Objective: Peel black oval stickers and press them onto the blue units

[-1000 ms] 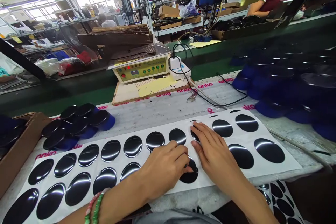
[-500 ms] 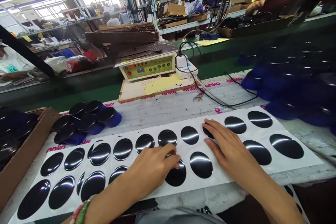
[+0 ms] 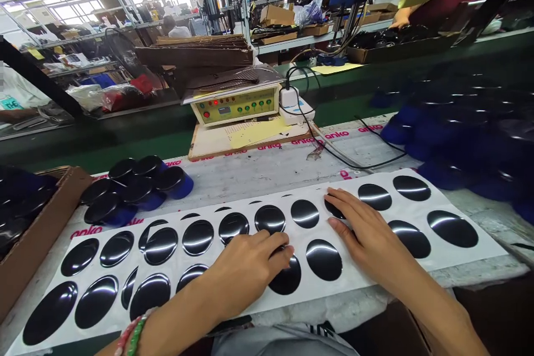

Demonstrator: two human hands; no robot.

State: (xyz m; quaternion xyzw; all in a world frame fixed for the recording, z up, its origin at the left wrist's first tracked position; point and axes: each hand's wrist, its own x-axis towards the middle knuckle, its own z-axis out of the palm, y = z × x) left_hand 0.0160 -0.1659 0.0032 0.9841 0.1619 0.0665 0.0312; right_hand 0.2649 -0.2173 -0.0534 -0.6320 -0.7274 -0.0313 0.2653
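Observation:
White sheets (image 3: 292, 296) bearing rows of glossy black oval discs lie across the bench in front of me, one sheet overlapping another. Dark slivers of discs from beneath show along the upper edge and at the left. My left hand (image 3: 248, 270) rests on the overlapping sheet with its fingers curled in, beside a black disc (image 3: 287, 278) in the near row. What its fingertips pinch, if anything, is hidden. To the right, my right hand (image 3: 361, 225) lies with fingers stretched out, partly covering a far-row disc (image 3: 334, 207).
Dark blue round caps (image 3: 139, 192) cluster at the left, beside a cardboard box (image 3: 45, 219) of similar pieces. More blue caps (image 3: 467, 122) pile up at the right. Behind stand a control box (image 3: 236, 107) and a power adapter (image 3: 296, 111) with cables. A co-worker's hand (image 3: 403, 16) shows at upper right.
The overlapping sheet has slid slightly right with my left hand, and more disc slivers show above its far edge. My right hand stays in nearly the same place on the sheet.

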